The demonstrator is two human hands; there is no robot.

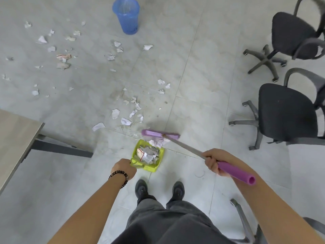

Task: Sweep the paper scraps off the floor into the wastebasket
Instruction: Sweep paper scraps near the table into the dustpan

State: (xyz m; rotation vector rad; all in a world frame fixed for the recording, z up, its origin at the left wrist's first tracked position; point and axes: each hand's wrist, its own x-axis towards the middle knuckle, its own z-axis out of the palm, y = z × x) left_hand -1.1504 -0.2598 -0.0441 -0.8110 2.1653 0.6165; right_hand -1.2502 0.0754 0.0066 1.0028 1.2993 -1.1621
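Note:
My left hand (pixel 125 167) grips the handle of a lime-green dustpan (pixel 135 152) that rests on the floor in front of my feet, full of crumpled paper scraps (pixel 148 154). My right hand (pixel 213 162) holds a purple broom (pixel 235 175) by its handle; the purple broom head (pixel 161 134) sits at the dustpan's open front edge, pressing scraps into it. Many white paper scraps (pixel 125 121) lie scattered on the grey tiled floor ahead and to the left. A blue wastebasket (pixel 127 16) stands upright at the far top centre.
A wooden table (pixel 15 138) with a dark metal leg juts in from the left. Two black office chairs (pixel 284 110) on castors stand on the right, and part of another chair frame (pixel 244 221) is by my right leg.

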